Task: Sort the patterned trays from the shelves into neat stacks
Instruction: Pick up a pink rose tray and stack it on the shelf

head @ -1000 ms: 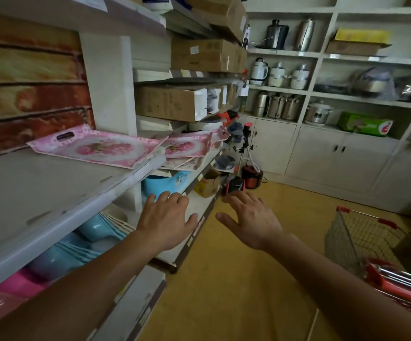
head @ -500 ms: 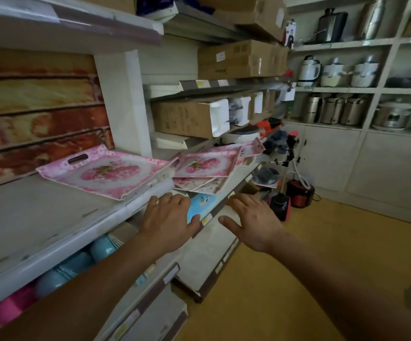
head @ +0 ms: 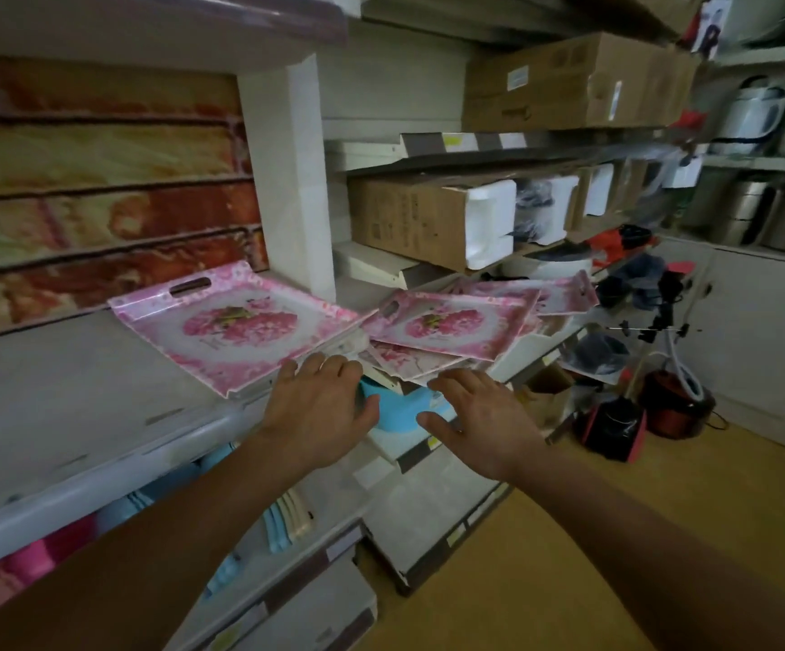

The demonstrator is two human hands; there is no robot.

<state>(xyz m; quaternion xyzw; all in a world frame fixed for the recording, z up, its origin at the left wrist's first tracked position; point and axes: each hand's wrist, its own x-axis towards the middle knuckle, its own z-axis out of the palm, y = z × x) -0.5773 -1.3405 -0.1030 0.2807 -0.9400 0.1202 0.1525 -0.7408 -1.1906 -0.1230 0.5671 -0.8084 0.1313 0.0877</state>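
Storeroom shelving fills the left and centre of our view: a long pale shelf (head: pixel 99 415) at chest height, cartons above it, white cupboards at far right, yellow floor below.

Item 1, large pink floral tray (head: pixel 235 328). It lies flat on the shelf left of the white upright (head: pixel 287 180), its near corner jutting over the shelf lip. A slot handle is cut into its far left rim. We judge it thin, rigid moulded plastic: light, stiff, and glossy enough to slide on its neighbours. The best hold looks to be the raised rim at two opposite edges, or the slot handle.

Item 2, loose pile of smaller pink trays (head: pixel 446 328). It sits right of the upright, fanned and tilted at odd angles, some hanging past the shelf front. We expect the same handling, though the pile may shift if only the top tray is pulled. Squaring the edges between two palms seems the safer course.

Item 3, blue plastic basin (head: pixel 395 411), on the shelf below, showing between our hands; not part of the sort.

Item 4, our left hand (head: pixel 317 415). Fingers spread wide, palm down, holding nothing; fingertips reach the large tray's near corner, though we cannot tell if they touch.

Item 5, our right hand (head: pixel 484 422). Fingers likewise wide and empty, just under the pile's near edge.
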